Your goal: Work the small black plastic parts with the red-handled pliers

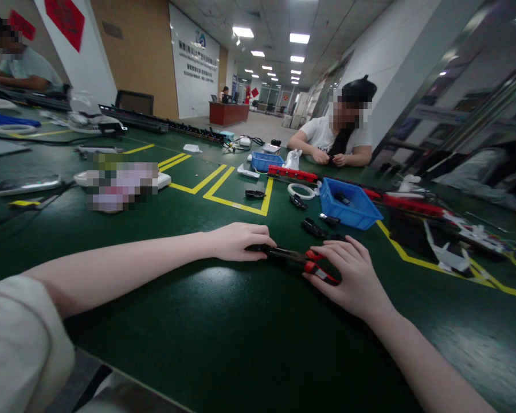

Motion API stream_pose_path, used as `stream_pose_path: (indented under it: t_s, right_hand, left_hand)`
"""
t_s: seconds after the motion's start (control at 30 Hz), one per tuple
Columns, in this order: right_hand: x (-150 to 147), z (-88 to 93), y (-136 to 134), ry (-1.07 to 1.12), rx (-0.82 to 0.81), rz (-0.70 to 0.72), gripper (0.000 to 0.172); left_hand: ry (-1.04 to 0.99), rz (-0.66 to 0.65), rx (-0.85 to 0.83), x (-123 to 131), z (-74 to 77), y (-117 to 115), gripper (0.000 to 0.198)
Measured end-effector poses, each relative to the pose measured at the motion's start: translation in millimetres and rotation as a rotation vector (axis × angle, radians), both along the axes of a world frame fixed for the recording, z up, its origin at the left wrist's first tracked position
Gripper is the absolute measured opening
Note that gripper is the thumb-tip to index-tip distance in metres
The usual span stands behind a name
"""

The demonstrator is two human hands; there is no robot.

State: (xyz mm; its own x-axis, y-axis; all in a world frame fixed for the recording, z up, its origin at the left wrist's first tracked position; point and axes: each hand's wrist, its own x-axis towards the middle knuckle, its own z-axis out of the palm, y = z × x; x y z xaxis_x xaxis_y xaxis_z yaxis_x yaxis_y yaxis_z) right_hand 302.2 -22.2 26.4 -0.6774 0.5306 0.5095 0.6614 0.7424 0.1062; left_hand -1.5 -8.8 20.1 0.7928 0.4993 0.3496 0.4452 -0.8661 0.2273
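Observation:
My right hand [348, 275] is wrapped round the red-and-black handles of a pair of pliers [312, 265]. Their jaws point left, to a small black part [257, 248] pinched in the fingers of my left hand [241, 241]. The jaws meet the part's right end, but I cannot tell whether they grip it. Just beyond my right hand lie several black parts [313, 228] of a similar look. Another black part [255, 194] rests inside a yellow-taped outline, farther off.
A blue bin [348, 203] with a black piece in it stands beyond my right hand, and a smaller blue bin [266, 161] farther back. A white cable coil [301, 191] lies between. Across the green table [223, 332] sits a person [335, 135]. A phone [26, 184] lies left.

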Motion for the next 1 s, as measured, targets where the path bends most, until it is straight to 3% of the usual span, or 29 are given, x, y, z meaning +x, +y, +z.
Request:
stream_pose_path:
  t_s: [0.4,1.0]
  right_hand:
    - [2.0,1.0,0.7,0.032,0.081,0.000,0.041]
    - [-2.8,4.4,-6.2,-0.014,0.052,0.005,0.039]
  left_hand:
    - [-0.019,-0.014,-0.012,-0.6,-1.9,2.1,0.021]
    - [-0.017,-0.005,-0.042,-1.2,1.6,-0.4,0.015]
